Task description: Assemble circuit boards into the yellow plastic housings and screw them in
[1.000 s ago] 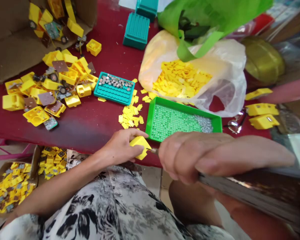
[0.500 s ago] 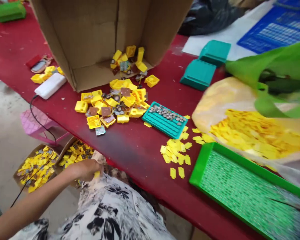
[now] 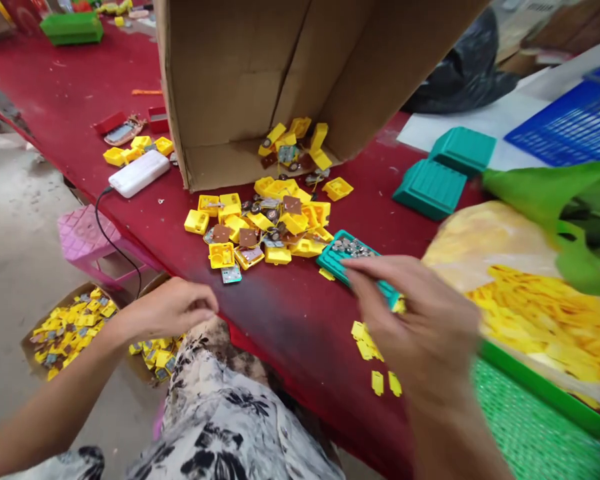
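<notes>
My right hand (image 3: 415,327) is spread over a teal tray of button cells (image 3: 353,257), with its fingers on the tray and partly hiding it. Small yellow plastic tabs (image 3: 365,343) lie just below that hand. My left hand (image 3: 173,308) hovers by the red table's edge (image 3: 280,320), its fingers curled together with nothing showing in them. The nearest thing to it is a heap of yellow plastic casings and brown circuit boards (image 3: 265,230). More casings sit in a tipped cardboard box (image 3: 230,80).
A plastic bag of yellow tabs (image 3: 525,313) and a green tray (image 3: 535,420) lie to the right. Teal trays (image 3: 430,190) stand beyond. A white power bank (image 3: 139,173) with a cable sits left. Cardboard trays of yellow parts (image 3: 70,333) rest below the table, beside my patterned lap (image 3: 220,413).
My left hand has risen from the lap to the table edge, without the small yellow piece showing. My right hand has come into view over the teal tray. The view has swung left.
</notes>
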Tool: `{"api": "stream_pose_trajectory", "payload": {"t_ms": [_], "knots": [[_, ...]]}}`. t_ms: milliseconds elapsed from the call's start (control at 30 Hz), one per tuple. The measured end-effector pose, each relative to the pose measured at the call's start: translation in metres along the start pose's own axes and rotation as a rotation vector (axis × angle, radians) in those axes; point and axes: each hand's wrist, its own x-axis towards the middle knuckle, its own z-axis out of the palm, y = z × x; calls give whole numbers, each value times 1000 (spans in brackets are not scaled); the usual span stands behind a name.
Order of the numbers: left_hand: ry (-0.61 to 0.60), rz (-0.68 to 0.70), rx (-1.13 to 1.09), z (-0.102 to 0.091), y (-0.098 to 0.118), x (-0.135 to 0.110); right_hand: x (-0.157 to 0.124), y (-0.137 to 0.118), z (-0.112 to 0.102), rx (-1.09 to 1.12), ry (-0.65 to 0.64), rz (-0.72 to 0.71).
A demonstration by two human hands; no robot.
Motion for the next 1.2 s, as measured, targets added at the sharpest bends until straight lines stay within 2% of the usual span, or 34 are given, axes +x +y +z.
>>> {"api": "stream_pose_trajectory", "payload": {"t_ms": [67,100,133,167,300,433,533,767,967,1100,1200], "knots": [[366,-31,12,-3,-1,9,20,7,42,-38,11,-120],[531,-44,52,-1,-4,15,28,12,59,-71,-13,-135],[645,-44,101,3,-9,21,33,15,73,-131,-47,-128],[700,-38,155,7,-15,28,37,18,83,-191,-77,-109],[699,-52,280,22,-33,49,42,17,105,-349,-148,-13],[724,3,272,25,-38,56,44,3,115,-476,-210,189],[763,31,260,24,-38,57,46,-1,119,-437,-218,279],[831,19,187,18,-27,50,45,1,113,-324,-153,337],[775,82,-82,9,-2,48,52,8,102,-171,-106,455],[705,42,-451,2,2,66,56,13,100,-21,-82,514],[710,70,-598,-7,-1,81,58,17,100,105,-88,572]]}}
